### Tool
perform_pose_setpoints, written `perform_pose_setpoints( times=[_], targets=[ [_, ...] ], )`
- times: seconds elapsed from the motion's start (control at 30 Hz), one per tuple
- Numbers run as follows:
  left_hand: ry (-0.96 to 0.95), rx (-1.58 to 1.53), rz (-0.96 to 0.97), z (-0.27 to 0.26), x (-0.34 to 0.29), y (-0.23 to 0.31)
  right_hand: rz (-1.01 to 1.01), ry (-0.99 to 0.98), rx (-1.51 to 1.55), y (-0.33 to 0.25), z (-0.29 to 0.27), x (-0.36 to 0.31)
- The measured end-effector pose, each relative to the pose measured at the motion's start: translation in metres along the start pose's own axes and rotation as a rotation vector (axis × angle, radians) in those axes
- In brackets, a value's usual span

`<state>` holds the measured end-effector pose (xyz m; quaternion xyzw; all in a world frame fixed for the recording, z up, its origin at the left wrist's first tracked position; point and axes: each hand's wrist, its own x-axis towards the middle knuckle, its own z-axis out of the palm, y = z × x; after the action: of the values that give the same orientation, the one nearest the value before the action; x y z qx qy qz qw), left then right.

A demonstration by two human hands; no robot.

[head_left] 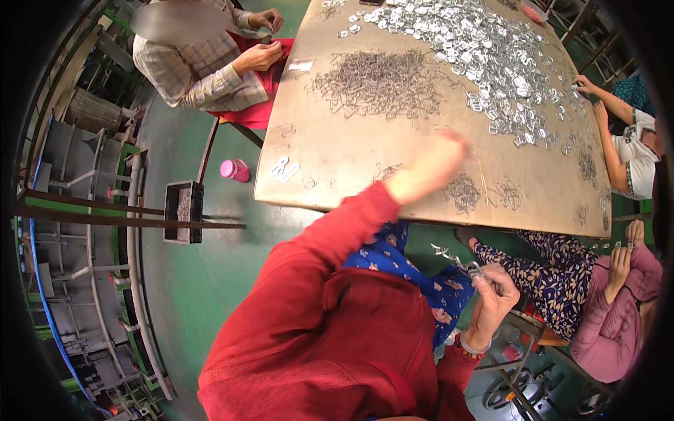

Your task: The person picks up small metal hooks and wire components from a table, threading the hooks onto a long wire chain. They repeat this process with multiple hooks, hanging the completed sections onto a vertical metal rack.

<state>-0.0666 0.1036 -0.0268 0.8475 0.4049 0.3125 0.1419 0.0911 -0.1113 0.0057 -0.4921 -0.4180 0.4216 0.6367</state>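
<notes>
My left hand (pixel 437 165) reaches out over the near part of the table (pixel 337 154), smeared by motion, so its fingers cannot be made out. Close to it lies a small heap of thin bent wire pieces (pixel 461 195), with a smaller group of wire pieces (pixel 507 195) to the right. Below the table edge, my right hand (pixel 495 300) is closed around a short string of linked shiny metal clips (pixel 460 262), which sticks out to the left from its fingertips. A beaded bracelet circles that wrist.
A wide heap of bent wires (pixel 382 84) and a larger heap of silvery metal pieces (pixel 484 63) cover the far table. Co-workers sit at the left (pixel 203 63) and right (pixel 618 302). A pink jug (pixel 235 170) and black crate (pixel 184 210) are at left.
</notes>
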Motion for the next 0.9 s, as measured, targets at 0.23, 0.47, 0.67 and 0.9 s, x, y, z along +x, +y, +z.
perform_pose_setpoints(
  times=[0.23, 0.47, 0.67, 0.9],
  targets=[
    [0.231, 0.350, -0.436, -0.081, -0.051, -0.185, 0.035, -0.077, -0.034, 0.006, 0.004, 0.008],
    [0.120, 0.434, -0.409, -0.059, -0.071, -0.209, 0.052, 0.011, -0.044, 0.002, 0.000, 0.019],
    [0.244, 0.090, -0.451, -0.115, -0.056, -0.152, 0.063, 0.050, -0.005, 0.000, 0.004, 0.016],
    [-0.009, 0.555, -0.328, -0.094, -0.039, -0.214, 0.044, 0.043, -0.133, -0.015, -0.003, 0.015]
  ],
)
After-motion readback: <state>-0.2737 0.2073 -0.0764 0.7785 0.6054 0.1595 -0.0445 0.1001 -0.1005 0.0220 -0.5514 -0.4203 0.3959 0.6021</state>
